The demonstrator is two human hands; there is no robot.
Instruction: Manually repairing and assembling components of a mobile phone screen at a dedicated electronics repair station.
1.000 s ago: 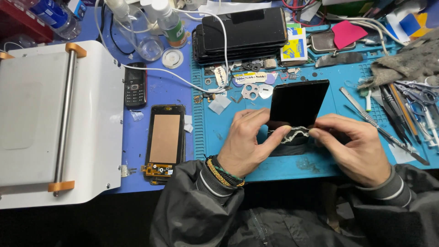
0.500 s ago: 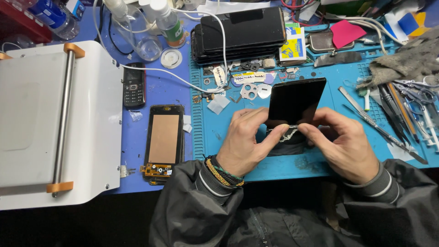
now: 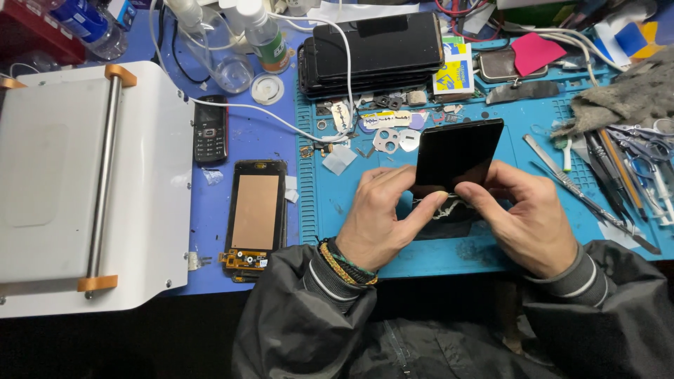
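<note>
Your left hand (image 3: 379,221) and right hand (image 3: 526,217) meet over the blue mat (image 3: 491,245) on the counter, both holding a black phone screen (image 3: 456,151) tilted up off the mat. Your left fingers (image 3: 421,210) are pressed together, thumb against forefinger, pinching the lower edge of the screen. Your right fingers (image 3: 484,200) pinch the same edge from the other side, right beside the left ones. Between the two pinches hangs a thin pale strip (image 3: 442,207), crumpled and touching the bottom of the screen; whether it is glue or tape cannot be told. Under the screen, on the mat, lies a dark flat piece, mostly hidden by your hands.

Just left of the mat, on the blue counter, lies a phone frame with a copper-coloured back (image 3: 255,210), face up, and above it a small black keypad phone (image 3: 210,130). Farther left stands a white machine with a steel roller bar (image 3: 105,175). At the top of the mat sits a stack of black phones (image 3: 372,52) with a white cable (image 3: 347,77) running across it. Small metal parts (image 3: 386,137) are scattered just above the screen. To your right, tweezers and other tools (image 3: 618,168) lie near a grey cloth (image 3: 625,98), well apart from your hands.
</note>
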